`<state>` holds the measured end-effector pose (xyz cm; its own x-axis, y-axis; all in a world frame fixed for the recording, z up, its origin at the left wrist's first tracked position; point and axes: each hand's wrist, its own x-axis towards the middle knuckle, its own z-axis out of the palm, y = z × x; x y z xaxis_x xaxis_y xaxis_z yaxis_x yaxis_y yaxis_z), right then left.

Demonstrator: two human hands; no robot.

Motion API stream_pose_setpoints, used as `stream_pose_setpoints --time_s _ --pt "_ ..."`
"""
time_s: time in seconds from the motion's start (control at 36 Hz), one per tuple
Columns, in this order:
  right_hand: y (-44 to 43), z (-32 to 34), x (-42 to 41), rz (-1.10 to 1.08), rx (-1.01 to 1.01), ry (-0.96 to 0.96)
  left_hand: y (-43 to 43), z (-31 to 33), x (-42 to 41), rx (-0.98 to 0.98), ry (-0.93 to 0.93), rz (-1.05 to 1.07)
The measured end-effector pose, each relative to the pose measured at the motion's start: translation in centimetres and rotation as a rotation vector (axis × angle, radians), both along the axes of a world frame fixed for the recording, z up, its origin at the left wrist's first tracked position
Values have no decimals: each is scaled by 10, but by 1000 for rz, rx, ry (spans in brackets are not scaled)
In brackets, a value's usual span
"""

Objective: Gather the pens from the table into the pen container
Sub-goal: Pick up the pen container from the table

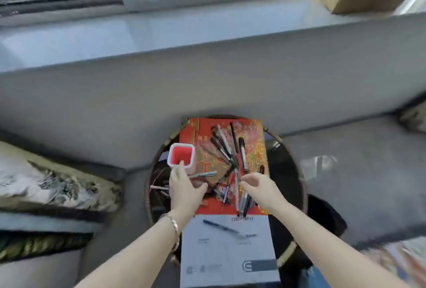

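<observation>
Head camera view, looking down at a small round table [290,172] set against a grey ledge below a window. A red patterned box [255,135] lies across the tabletop, and a white sheet of card or a white box [228,255] lies nearer the person.

Many pens [227,147] are scattered over the red surface, fanned out in a loose pile, with more lying under and beside the right hand. One dark pen [221,227] rests alone on the white surface. A pale green pen [204,174] lies just beside the left hand.

The pen container [181,155], a small square clear tub showing red inside, stands upright at the left edge of the red box. It looks empty, so the gathering seems barely begun.

The left hand [184,187] reaches forward, fingers extended, with a fingertip touching the tub's near rim, probably to steady it or draw it closer to the pile. It is not closed round anything visible.

The right hand [258,187] hovers over the lower pens, fingers curled downward as if about to pinch one. Blur hides whether it already grips a pen; I cannot tell.

A bracelet [174,225] circles the left wrist.
</observation>
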<state>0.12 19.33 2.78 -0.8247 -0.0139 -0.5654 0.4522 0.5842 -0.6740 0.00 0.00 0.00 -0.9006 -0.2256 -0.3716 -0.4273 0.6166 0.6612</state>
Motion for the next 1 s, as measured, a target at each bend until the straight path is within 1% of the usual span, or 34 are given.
stream_pose_setpoints --time_s 0.11,0.19,0.25,0.31,0.36,0.5,0.61,0.69,0.75,0.81,0.89,1.0 --pt "13 -31 -8 6 42 -18 4 -23 -17 -100 -19 130" --pt "23 -57 -14 -10 37 -41 13 -43 -35 -171 1 204" --pt "29 -73 -19 -19 55 -57 16 -56 -46 -197 -3 298" --pt "34 -88 -23 -8 100 -59 16 -72 -53 -184 -8 390" --pt "39 -101 -26 -6 155 -51 15 -87 -57 -122 11 466" --pt "52 -126 -32 -119 240 -87 15 -105 -57 1 82 554" --pt "56 -138 -30 -214 249 -132 9 -104 -59 26 99 521" --pt "54 -146 -32 -241 271 -135 6 -100 -63 77 172 502" --pt "52 -151 -35 -246 297 -127 11 -94 -64 69 225 451" --pt "49 -156 -38 -260 311 -118 19 -87 -63 72 258 351" --pt "44 -163 -45 -295 337 -121 30 -77 -54 142 232 204" --pt "37 -169 -54 -359 376 -159 40 -69 -42 270 147 142"
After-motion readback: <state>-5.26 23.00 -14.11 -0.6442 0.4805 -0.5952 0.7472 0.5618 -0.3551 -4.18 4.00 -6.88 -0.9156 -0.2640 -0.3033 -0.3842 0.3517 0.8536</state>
